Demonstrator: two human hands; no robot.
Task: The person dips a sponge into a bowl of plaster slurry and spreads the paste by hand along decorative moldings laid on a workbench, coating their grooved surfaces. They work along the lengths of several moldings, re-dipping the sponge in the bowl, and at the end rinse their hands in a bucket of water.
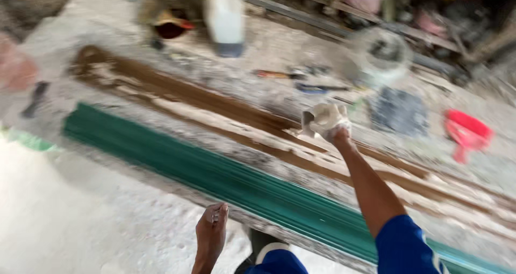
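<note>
We note the right hand (329,124) stretched out over the work surface, fingers clenched around a wad of whitish cloth (322,117); the wad bulges above the fist, gripped tight enough to press down with. It hangs over a long brown-stained wooden strip (215,99) that runs diagonally from far left to near right. We judge the stain wet in places, and the cloth held bunched so as to spread or wipe it.

The left hand (210,233) is low and near, holding nothing; its fingers curl loosely inward, close to the near edge of a long green profiled strip (204,169) that lies parallel to the brown one, on its near side.

Farther out, all blurred: a white plastic jug (226,16) at the far edge, small hand tools (293,77) beyond the brown strip, a clear round container (381,56) and a red dustpan (466,131) to the right. The dusty floor (80,220) shows near left.
</note>
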